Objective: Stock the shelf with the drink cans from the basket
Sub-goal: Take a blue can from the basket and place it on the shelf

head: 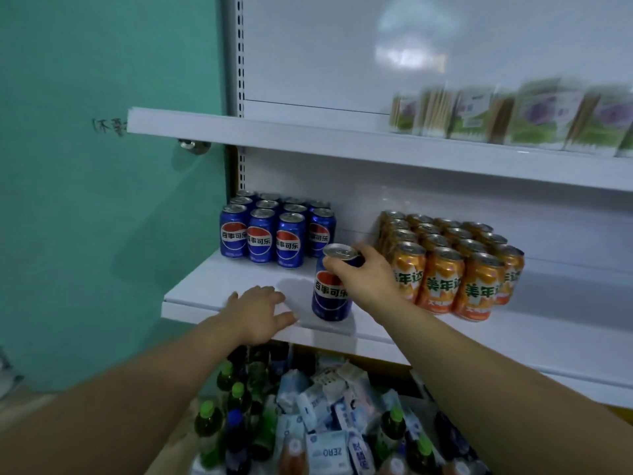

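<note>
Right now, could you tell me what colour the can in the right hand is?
Blue, with a red, white and blue emblem and a silver top: the can, seen in the head view.

I see a white shelf [212,296] carrying a block of blue cans [274,234] at its back left and a block of orange cans [452,269] further right. A single can [330,296], also blue, stands near the front edge between the blocks. The left hand [260,310] rests flat on the front lip just beside it.

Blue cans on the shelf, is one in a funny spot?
Yes. One blue metal cola can stands alone near the front edge of the white shelf, apart from the neat block of blue cans. The right hand grips its top. Nothing has spilled.
</note>
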`<state>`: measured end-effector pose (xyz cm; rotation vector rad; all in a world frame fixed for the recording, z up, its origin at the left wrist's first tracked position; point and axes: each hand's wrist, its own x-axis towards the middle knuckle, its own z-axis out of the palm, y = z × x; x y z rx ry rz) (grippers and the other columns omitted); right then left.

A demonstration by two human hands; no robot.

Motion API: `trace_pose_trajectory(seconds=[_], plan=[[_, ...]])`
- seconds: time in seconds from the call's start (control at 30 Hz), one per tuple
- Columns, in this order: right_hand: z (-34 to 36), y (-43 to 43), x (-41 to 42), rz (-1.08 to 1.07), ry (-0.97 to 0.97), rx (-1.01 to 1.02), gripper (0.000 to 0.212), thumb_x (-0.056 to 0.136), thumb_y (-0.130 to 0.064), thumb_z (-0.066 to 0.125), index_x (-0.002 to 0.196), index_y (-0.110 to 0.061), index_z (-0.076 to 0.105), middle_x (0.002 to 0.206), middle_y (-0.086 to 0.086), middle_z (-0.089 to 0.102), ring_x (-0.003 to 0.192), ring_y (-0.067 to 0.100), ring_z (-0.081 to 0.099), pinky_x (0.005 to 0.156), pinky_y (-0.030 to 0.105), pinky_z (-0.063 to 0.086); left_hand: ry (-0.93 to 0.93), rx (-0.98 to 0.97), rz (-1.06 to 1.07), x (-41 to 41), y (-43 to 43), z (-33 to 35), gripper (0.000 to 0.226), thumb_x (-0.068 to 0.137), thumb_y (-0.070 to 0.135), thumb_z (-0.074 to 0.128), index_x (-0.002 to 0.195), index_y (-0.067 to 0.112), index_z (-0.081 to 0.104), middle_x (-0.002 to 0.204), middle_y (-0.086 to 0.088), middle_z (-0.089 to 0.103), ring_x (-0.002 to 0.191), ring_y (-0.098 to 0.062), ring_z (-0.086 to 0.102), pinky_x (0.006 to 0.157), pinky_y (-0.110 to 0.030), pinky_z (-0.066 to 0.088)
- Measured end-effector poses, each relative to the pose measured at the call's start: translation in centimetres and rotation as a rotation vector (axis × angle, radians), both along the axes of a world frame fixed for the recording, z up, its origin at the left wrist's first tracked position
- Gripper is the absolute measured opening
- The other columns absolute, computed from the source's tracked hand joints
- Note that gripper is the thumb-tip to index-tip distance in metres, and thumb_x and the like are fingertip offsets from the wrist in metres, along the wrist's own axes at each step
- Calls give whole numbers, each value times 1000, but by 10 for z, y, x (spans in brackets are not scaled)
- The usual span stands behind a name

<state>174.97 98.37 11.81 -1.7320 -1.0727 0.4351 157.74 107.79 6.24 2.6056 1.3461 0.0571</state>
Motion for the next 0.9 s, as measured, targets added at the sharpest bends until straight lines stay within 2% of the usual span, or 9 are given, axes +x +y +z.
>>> trace_pose_trajectory(seconds=[0.13,0.3,0.5,0.6,0.7,0.8,0.9], plan=[[-11,24,8,13,26,-1,52,79,-45,72,123,-24,54,113,-6,58,103,14,55,89,37,51,47,-23,86,4,30,-6,71,91,68,27,150,28,24,160,2,13,146,-19,13,115,-55,9],[-20,41,18,24,39,40,51,83,-45,69,127,-25,51,106,-10,52,101,13,53,84,33,48,85,-9,92,13,48,-13,75,88,73,24,151,35,12,161,6,0,148,-17,-2,115,-58,-2],[-39,60,20,49,-67,163,25,87,-46,62,107,-40,47,104,-13,55,107,14,54,90,36,47,20,64,114,11,49,-24,72,87,73,25,150,38,15,160,11,4,147,-13,1,117,-53,-2],[-48,63,19,39,-130,201,29,89,-42,61,114,-34,48,103,-15,49,107,11,46,88,31,41,-7,81,120,12,49,-25,71,87,72,28,149,39,18,160,11,8,147,-13,3,117,-52,0],[-53,68,18,46,-130,256,28,88,-38,63,112,-36,48,104,-14,52,110,16,50,93,37,45,-22,78,124,13,48,-25,71,87,72,29,149,39,19,160,12,8,147,-12,4,117,-51,0],[-52,81,19,52,-107,256,28,88,-34,65,108,-38,45,102,-15,54,106,15,55,94,41,48,-41,80,132,13,49,-27,71,86,72,29,148,39,20,160,12,9,147,-12,4,118,-51,0],[-51,97,21,48,-77,212,33,89,-37,63,118,-33,49,115,-7,59,111,17,54,98,44,47,-50,89,131,12,49,-29,71,86,73,29,148,40,21,160,13,10,147,-12,5,118,-51,1]])
